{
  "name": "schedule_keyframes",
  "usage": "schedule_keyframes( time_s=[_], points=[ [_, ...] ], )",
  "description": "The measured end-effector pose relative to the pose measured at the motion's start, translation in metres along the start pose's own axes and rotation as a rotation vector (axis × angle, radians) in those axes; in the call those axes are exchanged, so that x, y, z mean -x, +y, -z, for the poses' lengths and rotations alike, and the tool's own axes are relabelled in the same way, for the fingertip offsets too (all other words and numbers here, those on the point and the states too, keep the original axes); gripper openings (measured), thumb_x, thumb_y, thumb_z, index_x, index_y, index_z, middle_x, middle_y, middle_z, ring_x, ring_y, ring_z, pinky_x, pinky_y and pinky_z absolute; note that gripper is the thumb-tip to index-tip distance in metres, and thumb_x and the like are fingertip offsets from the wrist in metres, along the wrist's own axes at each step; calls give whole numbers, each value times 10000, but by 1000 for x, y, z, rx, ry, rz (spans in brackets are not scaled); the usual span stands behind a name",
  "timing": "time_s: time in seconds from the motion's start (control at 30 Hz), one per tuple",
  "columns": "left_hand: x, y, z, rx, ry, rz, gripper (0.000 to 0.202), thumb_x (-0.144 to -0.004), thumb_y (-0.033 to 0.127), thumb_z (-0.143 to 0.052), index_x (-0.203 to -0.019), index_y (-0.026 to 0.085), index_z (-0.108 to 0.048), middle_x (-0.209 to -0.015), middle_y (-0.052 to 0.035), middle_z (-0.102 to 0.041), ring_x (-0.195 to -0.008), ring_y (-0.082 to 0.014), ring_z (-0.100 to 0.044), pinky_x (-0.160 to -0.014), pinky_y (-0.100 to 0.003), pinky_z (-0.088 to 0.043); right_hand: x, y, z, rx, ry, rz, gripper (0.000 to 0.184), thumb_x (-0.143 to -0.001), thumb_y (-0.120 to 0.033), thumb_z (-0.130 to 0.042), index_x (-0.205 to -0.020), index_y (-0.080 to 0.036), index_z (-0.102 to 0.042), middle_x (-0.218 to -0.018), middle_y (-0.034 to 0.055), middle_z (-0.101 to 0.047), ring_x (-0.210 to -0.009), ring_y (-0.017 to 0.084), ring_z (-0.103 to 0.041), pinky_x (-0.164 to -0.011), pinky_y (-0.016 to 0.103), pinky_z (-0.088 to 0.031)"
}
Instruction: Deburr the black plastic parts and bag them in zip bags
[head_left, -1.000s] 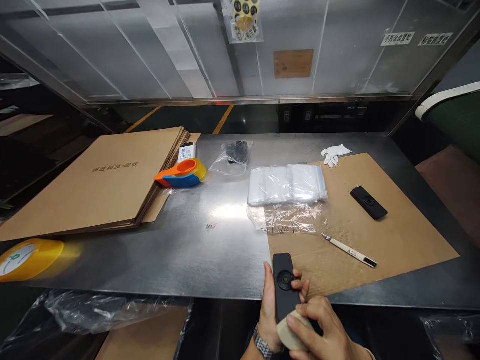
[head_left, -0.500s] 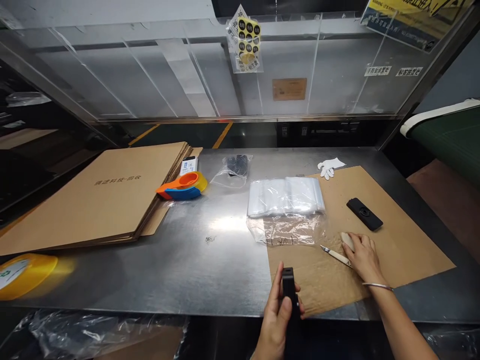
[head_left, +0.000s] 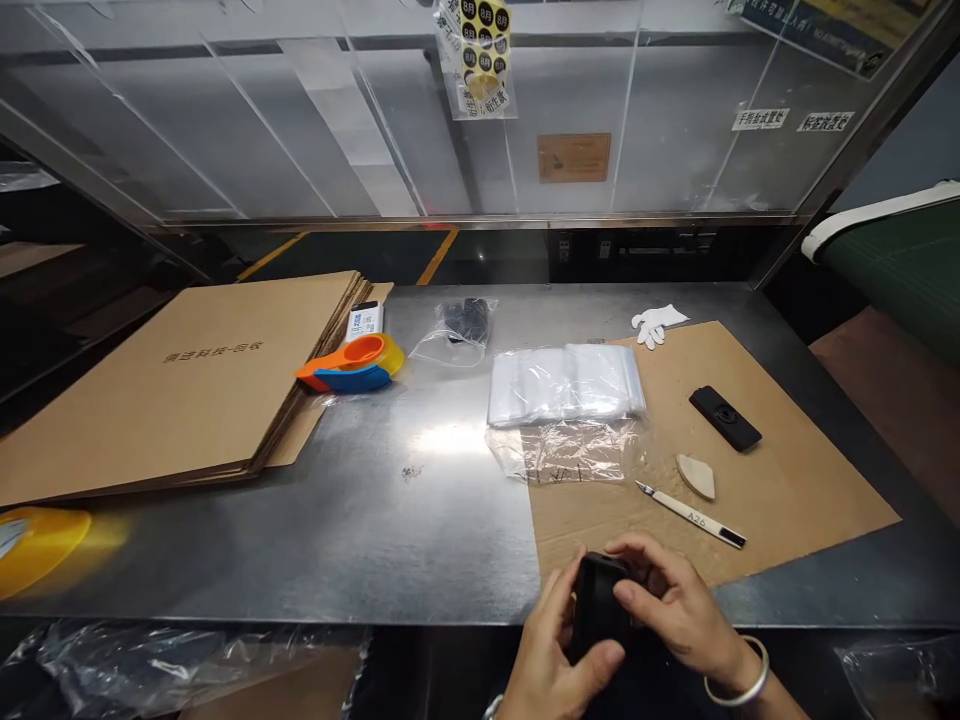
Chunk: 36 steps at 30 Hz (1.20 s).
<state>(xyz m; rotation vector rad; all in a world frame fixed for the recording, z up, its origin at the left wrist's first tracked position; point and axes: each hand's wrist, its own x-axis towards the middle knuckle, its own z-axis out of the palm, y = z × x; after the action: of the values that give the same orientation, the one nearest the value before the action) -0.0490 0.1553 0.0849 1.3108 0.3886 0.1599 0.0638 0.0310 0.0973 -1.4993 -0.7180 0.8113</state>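
A black, box-like plastic piece (head_left: 598, 605) is held at the table's front edge between both hands. My left hand (head_left: 553, 640) wraps around its left side, thumb across the lower face. On its right side, my right hand (head_left: 671, 605) grips it with thumb and fingers. Beyond the hands, a craft knife (head_left: 691, 514) marked A26 lies on a cardboard sheet (head_left: 795, 480). A beige wedge-shaped pad (head_left: 697, 477) rests just behind the knife. Farther back on the cardboard is a second black part (head_left: 725, 417), flat and oblong with a round detail.
Clear plastic bags (head_left: 566, 385) lie at the cardboard's left edge. A white glove (head_left: 658, 325) sits behind. To the left are an orange-and-blue tape dispenser (head_left: 352, 362), a stack of cardboard (head_left: 187, 380), a yellow tape roll (head_left: 52, 545) and a bagged black item (head_left: 466, 320).
My right hand has let go of the beige pad, leaving it on the cardboard, and has come to the black piece. The black piece is turned in my left hand. The view tilts slightly down.
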Motion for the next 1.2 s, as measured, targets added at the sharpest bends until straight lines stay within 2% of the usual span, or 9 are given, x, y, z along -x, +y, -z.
schedule_keyframes(
  time_s=[0.1,0.2,0.27,0.4,0.63,0.8,1.0,1.2],
  points=[
    [0,5,4,245,-153,226,466,-768,504,-512,-1076,155,-545,-966,-126,-632,-822,-217,-611,-728,-330,-463,-2,6,0,-239,-10,-59,234,-830,-313,-571,-1048,-247,-519,-820,0,-551,-630,83,-511,-505,165,-456],
    [2,4,4,397,-280,436,616,-778,634,-350,-988,98,-569,-776,-137,-658,-596,-176,-619,-556,-269,-444,-2,9,-1,-350,-37,-54,235,-818,-302,-592,-1035,-231,-536,-817,2,-552,-622,73,-517,-506,159,-464],
    [4,3,2,461,-302,508,737,-746,704,-281,-985,70,-571,-652,-127,-651,-513,-148,-591,-501,-229,-409,-2,10,-2,-389,-49,-47,231,-812,-292,-600,-1028,-226,-549,-814,2,-554,-615,68,-516,-497,152,-465],
    [9,5,-3,468,-203,529,711,-753,680,-331,-974,54,-586,-528,-86,-618,-445,-117,-533,-463,-208,-366,0,14,-1,-401,-56,-35,216,-804,-265,-608,-1010,-221,-563,-781,-6,-543,-607,68,-519,-486,149,-480],
    [17,13,-10,559,-72,596,654,-751,636,-414,-967,46,-593,-517,-89,-626,-444,-142,-535,-461,-232,-340,-1,22,3,-388,-105,-29,195,-778,-262,-632,-936,-187,-546,-688,-19,-547,-485,74,-557,-401,145,-456],
    [16,12,-10,555,-69,595,680,-737,648,-424,-985,35,-582,-506,-87,-620,-420,-139,-517,-437,-237,-309,-3,27,1,-442,-75,-19,182,-764,-255,-650,-814,-180,-492,-619,-45,-540,-442,77,-569,-387,134,-450],
    [14,12,-9,529,-68,606,703,-715,671,-429,-980,38,-577,-516,-85,-619,-440,-148,-534,-456,-240,-330,-3,25,3,-378,-115,-18,218,-776,-273,-633,-940,-174,-528,-688,-21,-556,-488,78,-573,-427,160,-483],
    [15,13,-10,526,-61,622,680,-725,665,-419,-950,49,-600,-497,-77,-607,-436,-141,-520,-455,-237,-324,-1,27,4,-382,-76,-37,222,-759,-295,-650,-806,-166,-476,-610,-41,-546,-435,78,-570,-378,127,-445]
  ],
)
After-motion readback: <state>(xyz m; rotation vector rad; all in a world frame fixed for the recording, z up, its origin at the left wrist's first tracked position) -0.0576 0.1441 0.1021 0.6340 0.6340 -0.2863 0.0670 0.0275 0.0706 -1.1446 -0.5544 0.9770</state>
